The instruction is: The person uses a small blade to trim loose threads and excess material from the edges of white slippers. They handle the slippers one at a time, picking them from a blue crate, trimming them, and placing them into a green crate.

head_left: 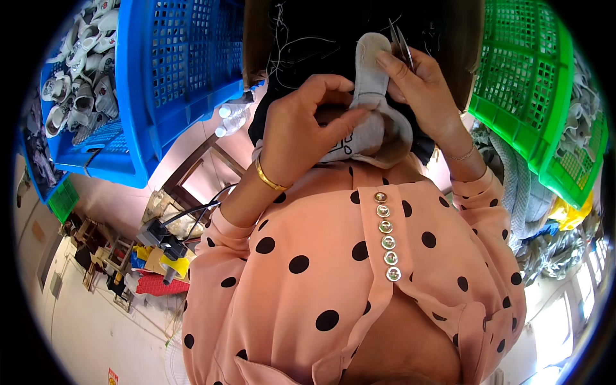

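Observation:
In front of my chest I hold a light grey fabric shoe upper (pixel 391 138) over a dark surface. A long rounded flap (pixel 371 64) of it points away from me. My left hand (pixel 298 125) grips the near left part of the upper, thumb and fingers curled round it; a small black outline pattern shows below the thumb. My right hand (pixel 425 90) pinches the flap's right edge with its thumb. Small metal scissors (pixel 400 46) are also held in the right hand, their blades pointing up past the fingers. The scissors' handles are hidden by that hand.
Loose white threads (pixel 282 45) lie on the dark surface. At the left stands a blue plastic crate (pixel 131 96) beside several grey shoe uppers (pixel 80 99). A green crate (pixel 520 90) is at the right, with more grey pieces (pixel 581 109) beyond. White bottle-like items (pixel 232 119) lie near the blue crate.

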`<state>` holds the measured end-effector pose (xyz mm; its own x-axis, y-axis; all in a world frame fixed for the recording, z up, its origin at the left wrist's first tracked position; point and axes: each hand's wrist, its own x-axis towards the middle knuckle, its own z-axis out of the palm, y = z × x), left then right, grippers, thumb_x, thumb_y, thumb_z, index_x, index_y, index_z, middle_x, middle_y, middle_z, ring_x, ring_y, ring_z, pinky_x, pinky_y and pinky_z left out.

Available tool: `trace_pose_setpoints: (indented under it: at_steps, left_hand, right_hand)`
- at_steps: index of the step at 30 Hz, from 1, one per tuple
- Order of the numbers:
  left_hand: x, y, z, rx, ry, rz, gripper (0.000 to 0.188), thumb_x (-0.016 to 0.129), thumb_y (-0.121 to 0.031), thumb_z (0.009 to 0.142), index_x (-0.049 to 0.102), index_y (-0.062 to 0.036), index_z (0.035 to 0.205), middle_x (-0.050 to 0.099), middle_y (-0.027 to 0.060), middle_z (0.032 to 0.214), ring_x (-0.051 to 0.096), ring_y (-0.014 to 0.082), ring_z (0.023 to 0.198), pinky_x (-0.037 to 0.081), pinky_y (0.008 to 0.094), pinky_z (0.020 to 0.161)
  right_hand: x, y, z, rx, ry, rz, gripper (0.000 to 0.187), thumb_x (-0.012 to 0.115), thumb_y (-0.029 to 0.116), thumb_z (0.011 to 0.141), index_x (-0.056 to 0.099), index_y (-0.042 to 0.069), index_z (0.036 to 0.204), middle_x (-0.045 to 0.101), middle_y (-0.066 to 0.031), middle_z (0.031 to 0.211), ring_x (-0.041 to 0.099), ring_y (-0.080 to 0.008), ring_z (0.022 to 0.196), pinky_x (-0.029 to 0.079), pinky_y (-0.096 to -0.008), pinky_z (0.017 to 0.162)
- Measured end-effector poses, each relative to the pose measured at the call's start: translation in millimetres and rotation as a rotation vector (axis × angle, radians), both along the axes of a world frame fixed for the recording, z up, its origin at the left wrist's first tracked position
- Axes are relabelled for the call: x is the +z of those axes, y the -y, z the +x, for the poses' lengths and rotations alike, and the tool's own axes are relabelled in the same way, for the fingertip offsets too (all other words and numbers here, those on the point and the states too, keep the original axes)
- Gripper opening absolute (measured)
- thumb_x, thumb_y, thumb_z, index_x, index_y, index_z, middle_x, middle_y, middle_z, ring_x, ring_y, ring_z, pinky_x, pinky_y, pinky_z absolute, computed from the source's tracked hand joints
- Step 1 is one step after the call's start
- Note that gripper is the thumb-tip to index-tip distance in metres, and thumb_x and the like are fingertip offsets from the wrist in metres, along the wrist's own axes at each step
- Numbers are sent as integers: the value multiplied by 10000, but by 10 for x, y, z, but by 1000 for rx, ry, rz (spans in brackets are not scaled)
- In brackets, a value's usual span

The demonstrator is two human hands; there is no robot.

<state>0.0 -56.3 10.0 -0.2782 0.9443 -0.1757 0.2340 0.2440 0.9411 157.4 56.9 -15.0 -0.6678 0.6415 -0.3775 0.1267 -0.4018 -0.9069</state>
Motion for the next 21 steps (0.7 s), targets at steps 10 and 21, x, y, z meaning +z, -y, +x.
trace_pose_setpoints:
  at_steps: [10,21]
  left_hand:
    - [-202,-144,-323,54,-491,205,95,615,-30,893,638,-61,980,702,58,886,627,145,697,496,256,624]
    - [-95,-375,-235,-249,-721,547,158,757,-105,706,662,-141,827,643,-1,870,570,216,863,451,347,751]
  right_hand:
    - [-68,84,76,-125,-181,-343,199,558,236,974,592,47,922,393,89,623,297,-2,522,232,-183,462]
    - [77,73,-5,-61,-54,-84,270,535,272,983,594,14,929,417,66,585,351,-11,510,274,-189,459]
